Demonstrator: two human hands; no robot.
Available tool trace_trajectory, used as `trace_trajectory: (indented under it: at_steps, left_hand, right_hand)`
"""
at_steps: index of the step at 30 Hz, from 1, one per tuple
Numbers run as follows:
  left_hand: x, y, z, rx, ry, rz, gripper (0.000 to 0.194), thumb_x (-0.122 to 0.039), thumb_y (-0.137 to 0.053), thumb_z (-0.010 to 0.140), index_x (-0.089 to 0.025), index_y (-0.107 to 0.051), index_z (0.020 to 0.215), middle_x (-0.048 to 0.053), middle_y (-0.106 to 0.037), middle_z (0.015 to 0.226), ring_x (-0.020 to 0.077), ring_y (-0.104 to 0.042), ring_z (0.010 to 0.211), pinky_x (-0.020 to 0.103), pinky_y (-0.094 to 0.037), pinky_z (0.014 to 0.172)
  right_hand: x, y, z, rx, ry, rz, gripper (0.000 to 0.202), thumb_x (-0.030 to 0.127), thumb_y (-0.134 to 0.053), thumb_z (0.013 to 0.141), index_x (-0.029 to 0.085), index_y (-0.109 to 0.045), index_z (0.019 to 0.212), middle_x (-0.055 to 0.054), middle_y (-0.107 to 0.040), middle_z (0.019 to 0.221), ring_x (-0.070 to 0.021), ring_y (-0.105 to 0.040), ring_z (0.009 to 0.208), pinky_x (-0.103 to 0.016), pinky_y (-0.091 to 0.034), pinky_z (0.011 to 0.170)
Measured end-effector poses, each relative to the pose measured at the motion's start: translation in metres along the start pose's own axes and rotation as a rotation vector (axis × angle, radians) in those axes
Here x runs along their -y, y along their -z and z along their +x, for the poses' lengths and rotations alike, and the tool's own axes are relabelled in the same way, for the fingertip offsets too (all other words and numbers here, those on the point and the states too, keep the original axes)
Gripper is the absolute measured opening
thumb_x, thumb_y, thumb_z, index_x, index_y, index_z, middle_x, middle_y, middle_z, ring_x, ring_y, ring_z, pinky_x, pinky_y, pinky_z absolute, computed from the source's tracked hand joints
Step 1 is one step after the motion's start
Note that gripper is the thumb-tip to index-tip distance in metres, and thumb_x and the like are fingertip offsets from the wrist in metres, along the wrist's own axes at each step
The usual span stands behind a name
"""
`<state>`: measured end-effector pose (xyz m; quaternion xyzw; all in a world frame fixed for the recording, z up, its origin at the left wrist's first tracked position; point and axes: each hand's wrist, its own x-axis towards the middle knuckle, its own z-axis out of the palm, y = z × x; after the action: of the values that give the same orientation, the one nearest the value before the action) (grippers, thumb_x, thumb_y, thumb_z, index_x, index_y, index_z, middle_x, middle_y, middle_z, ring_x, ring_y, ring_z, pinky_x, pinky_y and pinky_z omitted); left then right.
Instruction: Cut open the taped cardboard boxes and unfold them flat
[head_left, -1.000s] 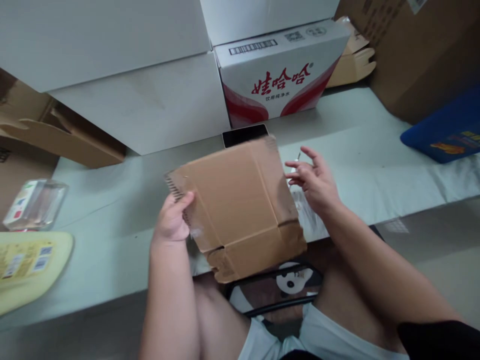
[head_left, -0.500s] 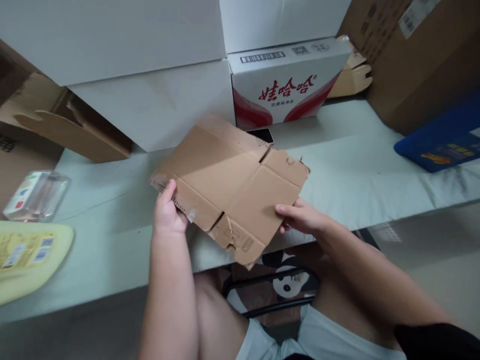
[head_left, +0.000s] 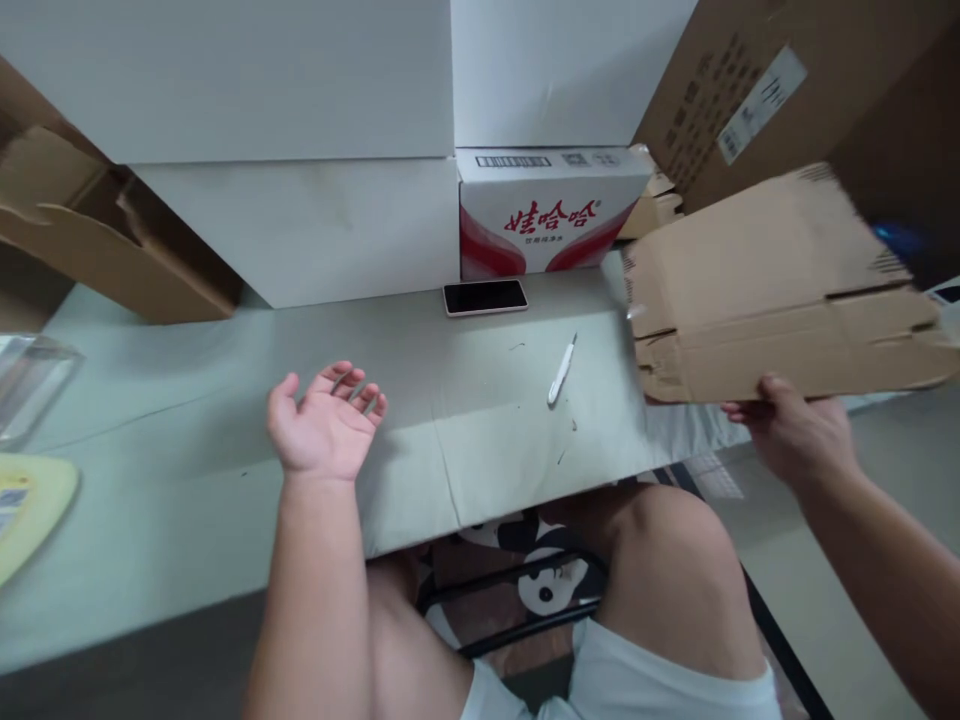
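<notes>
My right hand grips the near edge of an unfolded piece of cardboard, thumb on top and fingers beneath. The flat brown sheet has creases and torn flaps and is held up at the right, over the table's edge. Palm up and fingers spread, my left hand hovers over the left part of the table and holds nothing. On the cloth between the hands lies a white craft knife with a thin pointed blade. Behind it a phone lies flat, its screen dark.
White boxes form a wall at the back, beside a red-and-white carton. An open cardboard box stands at the left. A pale yellow packet and a clear plastic box are at the left edge. Large brown cartons rise at the right.
The cardboard has swung from the middle to the far right in my right hand. My left hand has let go of it and turned palm up. The knife and phone are uncovered.
</notes>
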<state>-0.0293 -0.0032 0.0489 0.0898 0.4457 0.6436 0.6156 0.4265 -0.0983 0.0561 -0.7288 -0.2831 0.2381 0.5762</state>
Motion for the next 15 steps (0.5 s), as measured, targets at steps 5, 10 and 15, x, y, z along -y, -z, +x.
trace_trajectory:
  at_steps: [5,10,15]
  left_hand:
    - [0.004,-0.002,0.004,0.021,-0.001,-0.005,0.038,-0.053,-0.043,0.086,-0.019,-0.061,0.082,0.006,-0.061,0.073,0.0170,-0.061,0.059,0.030,-0.055,0.053]
    - [0.004,-0.008,0.009,0.001,-0.013,0.010,0.036,-0.051,-0.046,0.083,-0.019,-0.061,0.079,0.006,-0.059,0.071,0.0166,-0.060,0.059,0.030,-0.054,0.054]
    - [-0.001,-0.006,0.012,0.001,-0.024,0.014,0.035,-0.050,-0.047,0.081,-0.019,-0.061,0.076,0.006,-0.057,0.072,0.0161,-0.058,0.060,0.030,-0.054,0.055]
  right_hand:
    - [0.011,-0.023,0.061,-0.038,0.124,-0.062,0.018,0.040,-0.069,0.079,0.028,-0.057,0.074,0.001,-0.059,0.064,-0.0183,-0.062,0.054,-0.040,-0.064,0.058]
    - [0.050,-0.086,0.144,0.129,0.055,-0.065,0.019,0.035,-0.066,0.089,0.029,-0.049,0.083,-0.005,-0.068,0.093,-0.0209,-0.070,0.091,-0.040,-0.064,0.080]
    - [0.062,-0.146,0.159,0.363,-0.134,-0.101,0.010,0.022,-0.049,0.100,0.020,-0.052,0.090,-0.011,-0.072,0.095,-0.0155,-0.071,0.089,-0.034,-0.060,0.085]
